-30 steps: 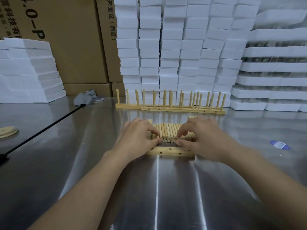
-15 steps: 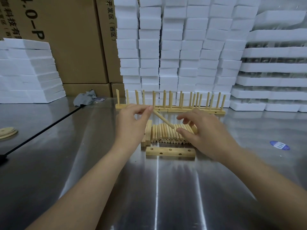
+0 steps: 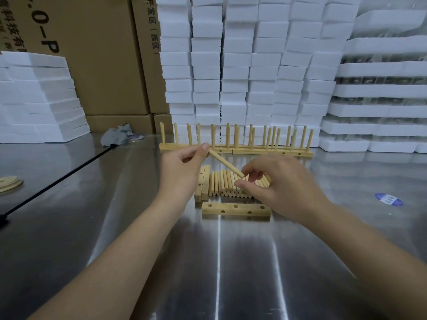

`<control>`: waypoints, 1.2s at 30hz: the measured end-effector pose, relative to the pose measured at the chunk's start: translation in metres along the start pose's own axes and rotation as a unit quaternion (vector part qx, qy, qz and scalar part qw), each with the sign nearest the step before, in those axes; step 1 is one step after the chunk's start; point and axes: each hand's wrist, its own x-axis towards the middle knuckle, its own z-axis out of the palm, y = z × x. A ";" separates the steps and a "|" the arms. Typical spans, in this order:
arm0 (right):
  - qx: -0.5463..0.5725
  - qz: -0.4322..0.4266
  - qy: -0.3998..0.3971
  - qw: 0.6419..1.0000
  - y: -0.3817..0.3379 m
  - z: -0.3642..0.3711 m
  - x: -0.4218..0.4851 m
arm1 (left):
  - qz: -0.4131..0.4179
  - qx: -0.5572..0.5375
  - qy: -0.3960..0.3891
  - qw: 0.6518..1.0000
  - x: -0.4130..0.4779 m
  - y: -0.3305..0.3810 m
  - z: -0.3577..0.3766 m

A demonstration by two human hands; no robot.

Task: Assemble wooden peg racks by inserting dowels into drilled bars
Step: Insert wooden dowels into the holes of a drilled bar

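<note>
A single dowel hangs tilted above the pile of loose dowels, its upper end pinched between thumb and fingertip of the left hand, its lower end at the curled fingers of the right hand (whether they clasp it or only touch it I cannot tell). Just nearer than the pile a drilled bar lies flat on the steel table, and two more bars lie just beside the pile's left edge. Beyond the hands finished racks stand in a row, pegs upright, before stacked white foam blocks and cardboard boxes
</note>
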 end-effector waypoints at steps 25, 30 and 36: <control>-0.017 -0.018 -0.026 0.999 0.001 0.006 -0.001 | -0.059 -0.041 -0.202 0.977 -0.014 0.006 0.009; -0.003 -0.026 -0.037 0.999 -0.001 0.009 -0.002 | -0.071 -0.040 -0.198 0.977 -0.015 0.007 0.007; 0.000 -0.024 -0.054 0.998 -0.003 0.008 -0.003 | -0.074 -0.038 -0.199 0.976 -0.015 0.007 0.008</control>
